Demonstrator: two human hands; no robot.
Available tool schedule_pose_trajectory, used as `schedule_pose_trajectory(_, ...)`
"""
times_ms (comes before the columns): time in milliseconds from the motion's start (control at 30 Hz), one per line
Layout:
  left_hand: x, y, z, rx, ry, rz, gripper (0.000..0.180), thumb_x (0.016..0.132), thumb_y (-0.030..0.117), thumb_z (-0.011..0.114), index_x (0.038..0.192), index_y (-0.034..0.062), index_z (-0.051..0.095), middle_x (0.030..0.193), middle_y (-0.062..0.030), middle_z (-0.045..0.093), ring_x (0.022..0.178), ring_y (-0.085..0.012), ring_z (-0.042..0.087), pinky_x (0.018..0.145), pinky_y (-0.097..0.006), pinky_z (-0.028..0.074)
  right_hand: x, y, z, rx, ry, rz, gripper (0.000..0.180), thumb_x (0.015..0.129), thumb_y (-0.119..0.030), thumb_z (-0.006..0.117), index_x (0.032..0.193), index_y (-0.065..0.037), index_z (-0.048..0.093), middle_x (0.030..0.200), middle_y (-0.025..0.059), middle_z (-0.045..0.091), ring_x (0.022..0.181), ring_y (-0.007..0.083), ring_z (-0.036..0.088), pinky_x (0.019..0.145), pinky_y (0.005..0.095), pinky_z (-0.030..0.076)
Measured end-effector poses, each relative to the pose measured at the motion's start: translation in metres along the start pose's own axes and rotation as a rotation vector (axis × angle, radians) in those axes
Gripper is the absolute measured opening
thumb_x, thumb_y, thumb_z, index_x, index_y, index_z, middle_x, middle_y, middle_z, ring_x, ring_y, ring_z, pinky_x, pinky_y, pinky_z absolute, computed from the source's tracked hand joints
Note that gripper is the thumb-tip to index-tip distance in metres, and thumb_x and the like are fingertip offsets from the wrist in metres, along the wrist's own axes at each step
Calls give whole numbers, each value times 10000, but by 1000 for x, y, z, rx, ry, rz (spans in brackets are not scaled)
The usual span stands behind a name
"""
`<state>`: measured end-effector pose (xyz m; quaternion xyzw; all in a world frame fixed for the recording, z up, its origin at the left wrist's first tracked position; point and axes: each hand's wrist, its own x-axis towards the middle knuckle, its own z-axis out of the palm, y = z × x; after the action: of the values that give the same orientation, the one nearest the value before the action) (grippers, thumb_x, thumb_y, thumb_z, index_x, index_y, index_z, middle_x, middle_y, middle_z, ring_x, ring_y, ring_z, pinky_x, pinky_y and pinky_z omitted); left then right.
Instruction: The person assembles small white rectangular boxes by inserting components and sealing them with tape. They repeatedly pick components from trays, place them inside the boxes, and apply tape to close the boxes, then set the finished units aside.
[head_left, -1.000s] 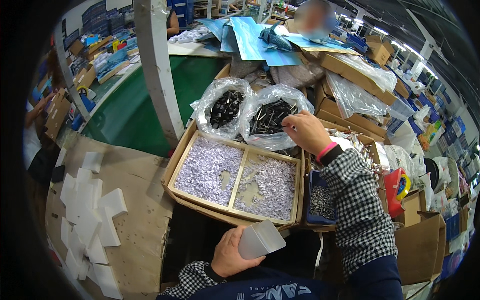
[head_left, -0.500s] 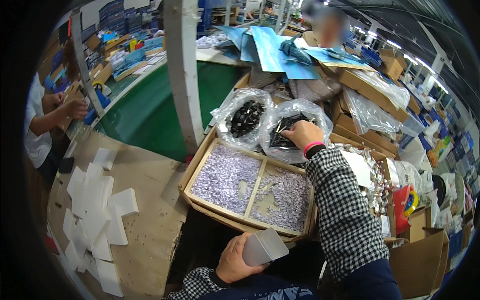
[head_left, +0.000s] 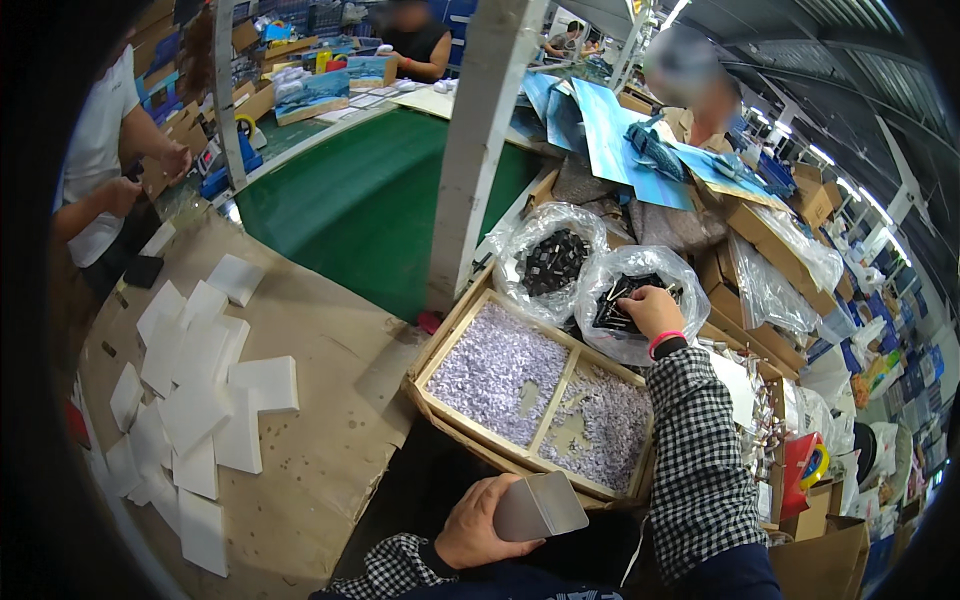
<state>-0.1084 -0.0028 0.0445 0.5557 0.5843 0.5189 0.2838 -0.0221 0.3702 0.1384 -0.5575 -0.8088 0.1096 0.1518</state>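
Right hand (head_left: 650, 310) reached into a clear plastic bag (head_left: 640, 300) of dark parts, fingers pinched on them, left hand (head_left: 480, 525) wrapped round a small grey box (head_left: 540, 507) held low, below a divided wooden tray (head_left: 540, 400) of pale lilac pieces.

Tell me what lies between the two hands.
In the head view, the divided tray of small pale purple pieces lies between the left hand, holding a grey box, and the right hand in the bag.
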Motion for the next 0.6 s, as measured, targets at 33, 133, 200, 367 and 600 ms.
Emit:
schedule_pose_trajectory(33,0,-1,-1,5,-1,-10,853,658,397,842,1304,47,408,1208,-133,526,1120,-309,515,973,-404,421,1,1,-1,93,-2,-42,334,747,-378,711,841,-58,714,854,142,700,830,292,668,747,378,504)
schedule_pose_trajectory(133,1,-3,-7,26,2,17,848,665,399,837,1307,49,407,1212,-131,526,1127,-305,510,981,-404,412,-3,-1,-5,222,169,-59,304,786,-327,718,800,-25,685,809,132,690,759,275,659,710,369,495)
schedule_pose_trajectory(200,2,-5,-9,4,28,40,840,670,395,834,1309,52,409,1212,-130,526,1128,-301,509,981,-405,410,-5,-9,-8,183,483,-252,249,865,-258,676,837,-14,632,789,102,668,711,221,643,667,333,488)
schedule_pose_trajectory(367,2,-15,-9,-76,22,55,839,677,375,835,1320,48,407,1230,-143,520,1139,-308,506,985,-410,409,7,-49,4,480,260,-574,157,959,-172,542,926,-18,544,834,144,607,759,256,609,675,353,479)
schedule_pose_trajectory(600,-2,-25,6,64,123,84,905,709,408,795,1393,29,337,1315,-191,455,1216,-349,453,1049,-424,363,40,-87,60,-131,60,-827,345,785,-124,669,1117,-42,623,1137,157,595,1035,342,589,887,406,491)
